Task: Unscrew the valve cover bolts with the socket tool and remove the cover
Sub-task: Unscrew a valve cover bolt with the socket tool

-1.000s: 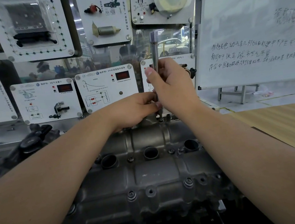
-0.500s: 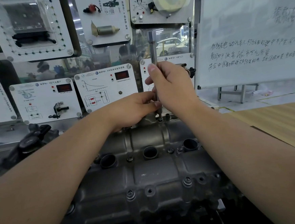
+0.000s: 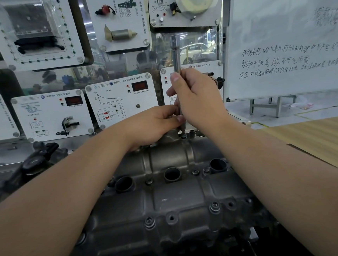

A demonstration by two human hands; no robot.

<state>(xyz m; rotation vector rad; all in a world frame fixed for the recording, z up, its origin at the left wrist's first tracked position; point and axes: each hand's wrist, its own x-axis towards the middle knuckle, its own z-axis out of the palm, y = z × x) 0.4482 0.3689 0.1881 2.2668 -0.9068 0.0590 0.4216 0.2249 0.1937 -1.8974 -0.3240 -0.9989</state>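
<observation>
socket tool (image 3: 175, 54) upright, right hand (image 3: 197, 99) gripping shaft

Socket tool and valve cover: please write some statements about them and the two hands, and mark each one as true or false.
1. The socket tool stands nearly upright on a bolt at the far edge of the valve cover. True.
2. The right hand grips the tool's shaft. True.
3. The left hand rests flat on the wooden table. False: it pinches the tool's lower end, just above the bolt.
4. The valve cover has been lifted off the engine. False: it sits in place.
5. Three round open holes run in a row across the cover. True.
</observation>
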